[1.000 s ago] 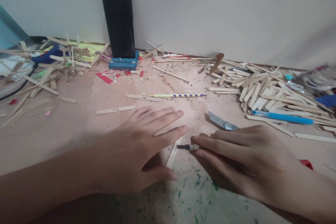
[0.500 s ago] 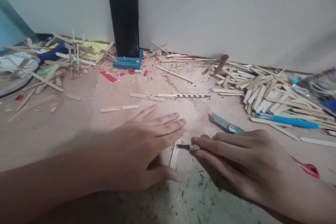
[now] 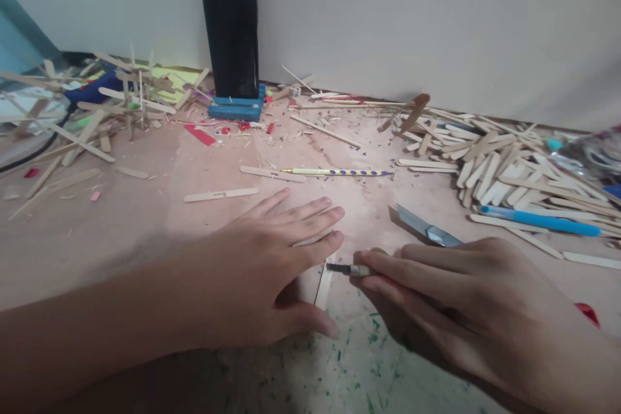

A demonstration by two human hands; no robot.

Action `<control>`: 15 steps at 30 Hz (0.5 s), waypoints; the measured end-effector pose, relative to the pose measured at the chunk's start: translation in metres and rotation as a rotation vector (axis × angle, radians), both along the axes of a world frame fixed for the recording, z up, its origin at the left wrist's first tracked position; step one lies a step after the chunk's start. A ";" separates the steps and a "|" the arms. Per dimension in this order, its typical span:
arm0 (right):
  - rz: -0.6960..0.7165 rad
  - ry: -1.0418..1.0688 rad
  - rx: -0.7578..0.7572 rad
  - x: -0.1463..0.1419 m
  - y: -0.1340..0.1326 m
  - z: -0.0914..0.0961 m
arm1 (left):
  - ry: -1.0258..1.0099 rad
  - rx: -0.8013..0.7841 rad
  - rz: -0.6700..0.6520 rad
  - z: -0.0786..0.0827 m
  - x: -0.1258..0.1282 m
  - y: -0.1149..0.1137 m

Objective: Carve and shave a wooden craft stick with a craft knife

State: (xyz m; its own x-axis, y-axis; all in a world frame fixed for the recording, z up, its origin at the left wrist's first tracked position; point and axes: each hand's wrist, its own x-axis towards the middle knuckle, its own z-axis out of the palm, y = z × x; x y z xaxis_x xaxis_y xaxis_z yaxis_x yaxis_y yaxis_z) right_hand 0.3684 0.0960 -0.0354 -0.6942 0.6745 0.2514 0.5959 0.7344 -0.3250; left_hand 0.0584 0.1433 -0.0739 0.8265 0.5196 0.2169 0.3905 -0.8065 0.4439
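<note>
My left hand (image 3: 276,265) lies flat with its fingers spread, over a wooden craft stick (image 3: 324,286) on the table. Part of the stick is hidden beneath my fingers. My right hand (image 3: 451,304) is closed around a small carving chisel (image 3: 356,270). The chisel's flat, dark blade points left and meets the stick beside my index finger. Just beyond my right hand is a utility knife (image 3: 427,228); its rear part is hidden by the hand. Two more craft sticks, a notched one (image 3: 222,195) and another (image 3: 264,173), rest ahead of my left hand.
A patterned pencil (image 3: 334,172) lies mid-table. Craft sticks form a heap (image 3: 514,174) at right, with a blue pen (image 3: 543,220) on its near edge. A phone (image 3: 230,26) leans upright in a blue stand (image 3: 235,108). More sticks (image 3: 87,132) clutter the left; green specks dot the front.
The view has shifted slightly. My left fingers are spread a little wider, with the index finger apart from the middle one. The chisel tip stays at the stick.
</note>
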 end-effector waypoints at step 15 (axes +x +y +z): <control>-0.028 0.027 -0.027 -0.001 0.005 0.001 | 0.025 -0.056 -0.026 0.012 0.003 0.003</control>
